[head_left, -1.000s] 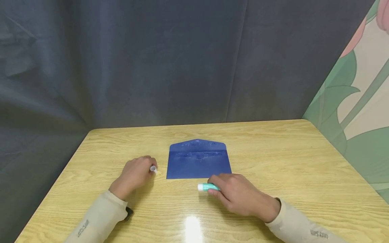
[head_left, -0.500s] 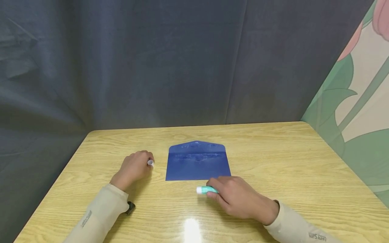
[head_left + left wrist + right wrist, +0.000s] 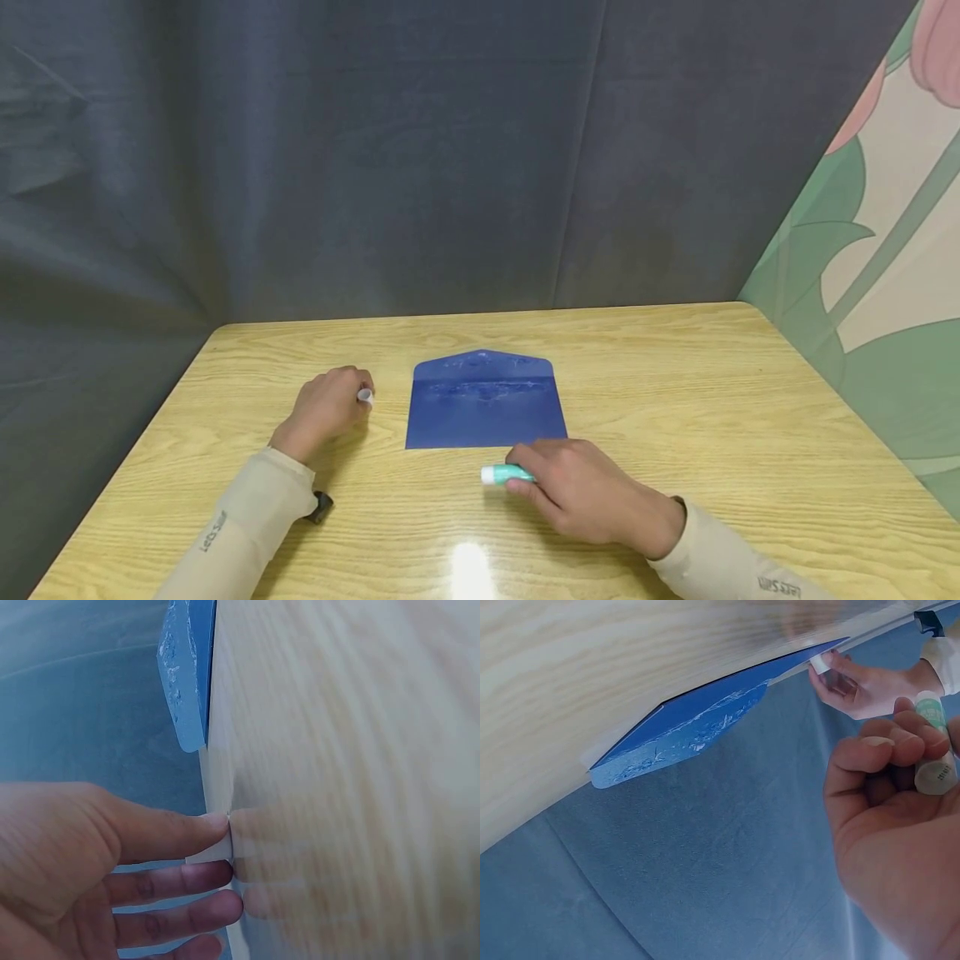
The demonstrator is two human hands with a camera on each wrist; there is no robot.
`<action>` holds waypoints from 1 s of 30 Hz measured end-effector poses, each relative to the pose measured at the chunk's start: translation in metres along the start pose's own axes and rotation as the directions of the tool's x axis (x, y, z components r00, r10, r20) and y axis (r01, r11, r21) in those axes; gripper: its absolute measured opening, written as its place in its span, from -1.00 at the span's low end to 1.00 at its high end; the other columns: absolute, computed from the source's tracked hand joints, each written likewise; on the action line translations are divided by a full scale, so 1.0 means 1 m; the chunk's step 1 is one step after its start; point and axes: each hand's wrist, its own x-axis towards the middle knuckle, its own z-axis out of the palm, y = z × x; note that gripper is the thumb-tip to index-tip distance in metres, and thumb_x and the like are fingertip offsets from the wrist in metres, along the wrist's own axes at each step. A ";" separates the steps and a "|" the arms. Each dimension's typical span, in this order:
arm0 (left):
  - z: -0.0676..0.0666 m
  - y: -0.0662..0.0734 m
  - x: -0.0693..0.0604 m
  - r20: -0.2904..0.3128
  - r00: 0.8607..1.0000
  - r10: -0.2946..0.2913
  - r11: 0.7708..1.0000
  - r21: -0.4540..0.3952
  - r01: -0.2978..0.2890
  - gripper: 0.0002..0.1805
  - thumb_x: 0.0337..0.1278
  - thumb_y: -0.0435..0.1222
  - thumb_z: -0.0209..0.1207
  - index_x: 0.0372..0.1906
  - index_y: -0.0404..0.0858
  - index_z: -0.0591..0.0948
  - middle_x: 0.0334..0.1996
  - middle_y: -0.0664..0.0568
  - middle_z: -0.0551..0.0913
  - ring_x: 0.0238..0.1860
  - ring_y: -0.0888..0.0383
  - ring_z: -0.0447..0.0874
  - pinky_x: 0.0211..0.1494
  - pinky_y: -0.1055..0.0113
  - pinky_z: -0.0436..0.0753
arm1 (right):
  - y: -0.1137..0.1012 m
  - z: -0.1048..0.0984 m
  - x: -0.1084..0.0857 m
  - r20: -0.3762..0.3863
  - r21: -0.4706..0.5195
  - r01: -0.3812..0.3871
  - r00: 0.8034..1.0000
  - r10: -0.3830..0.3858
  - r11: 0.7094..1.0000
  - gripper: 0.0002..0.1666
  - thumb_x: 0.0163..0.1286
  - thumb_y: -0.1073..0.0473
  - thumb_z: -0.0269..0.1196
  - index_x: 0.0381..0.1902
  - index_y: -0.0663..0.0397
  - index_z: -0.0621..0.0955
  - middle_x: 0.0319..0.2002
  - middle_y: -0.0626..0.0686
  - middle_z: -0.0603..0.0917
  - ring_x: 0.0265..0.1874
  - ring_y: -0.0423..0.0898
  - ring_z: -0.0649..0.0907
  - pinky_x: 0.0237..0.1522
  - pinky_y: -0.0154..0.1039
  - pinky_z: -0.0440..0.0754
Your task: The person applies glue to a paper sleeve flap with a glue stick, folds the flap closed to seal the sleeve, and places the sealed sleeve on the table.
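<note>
A blue envelope (image 3: 483, 417) lies on the table with its flap open and pointing away; whitish smears of glue show on the flap and just below it. To its left, my left hand (image 3: 326, 410) pinches a small white cap (image 3: 365, 397) between thumb and fingers. In the left wrist view the fingertips and cap (image 3: 211, 852) are down at the tabletop. My right hand (image 3: 588, 492) grips a green glue stick (image 3: 513, 474) close to the envelope's near right corner, its white end (image 3: 488, 475) pointing left. The right wrist view shows fingers curled round the glue stick (image 3: 932, 724).
The wooden table (image 3: 712, 400) reaches back to a dark curtain (image 3: 405, 167). At the right stands a wall with a flower pattern (image 3: 900, 275). A black strap-like thing (image 3: 321, 507) sits at the left wrist.
My left hand has moved away from me and slightly left with the cap. The right hand keeps its grip on the glue stick, almost still. The head view has shifted a little.
</note>
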 end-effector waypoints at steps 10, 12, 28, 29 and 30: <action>0.002 -0.001 -0.001 -0.012 1.000 0.007 1.000 0.013 -0.007 -0.92 0.16 -0.37 0.31 -0.25 -0.17 0.69 -0.27 -0.03 0.70 -0.44 0.13 0.54 -0.40 0.20 0.53 | 0.000 0.001 0.000 0.038 -0.012 -0.017 0.999 0.017 1.000 -0.85 0.54 -0.04 0.11 -0.17 -0.15 0.55 -0.47 -0.31 0.44 -0.50 -0.41 0.38 -0.42 -0.46 0.45; 0.002 0.000 -0.002 -0.017 1.000 0.011 1.000 0.018 -0.010 -0.91 0.15 -0.38 0.31 -0.25 -0.17 0.69 -0.28 -0.03 0.70 -0.44 0.12 0.54 -0.40 0.19 0.53 | 0.000 0.001 0.000 0.047 -0.012 -0.021 0.999 0.022 1.000 -0.84 0.54 -0.04 0.11 -0.16 -0.15 0.55 -0.46 -0.31 0.45 -0.49 -0.41 0.39 -0.41 -0.46 0.46; 0.000 0.002 -0.003 -0.007 1.000 0.004 0.999 0.034 -0.003 -0.83 0.16 -0.39 0.29 -0.14 -0.17 0.69 -0.23 -0.06 0.70 -0.42 0.10 0.57 -0.39 0.17 0.56 | -0.001 -0.002 0.000 0.093 -0.033 -0.025 0.995 0.028 0.999 -0.81 0.56 -0.08 0.06 -0.20 -0.19 0.53 -0.33 -0.29 0.43 -0.36 -0.34 0.37 -0.30 -0.46 0.42; -0.001 0.002 -0.003 -0.004 1.000 0.000 0.999 0.035 0.000 -0.81 0.17 -0.38 0.29 -0.11 -0.17 0.69 -0.22 -0.07 0.71 -0.42 0.10 0.58 -0.39 0.17 0.56 | -0.001 -0.002 0.000 0.093 -0.039 -0.024 0.995 0.027 0.999 -0.81 0.56 -0.09 0.06 -0.20 -0.20 0.53 -0.30 -0.29 0.44 -0.34 -0.34 0.38 -0.28 -0.45 0.44; -0.001 0.002 -0.003 -0.004 1.000 -0.002 0.999 0.039 0.002 -0.79 0.17 -0.38 0.29 -0.08 -0.18 0.69 -0.20 -0.08 0.72 -0.40 0.08 0.59 -0.39 0.16 0.56 | -0.001 -0.002 0.000 0.094 -0.043 -0.025 0.995 0.029 0.999 -0.81 0.56 -0.09 0.06 -0.20 -0.21 0.53 -0.28 -0.28 0.46 -0.31 -0.33 0.40 -0.25 -0.43 0.47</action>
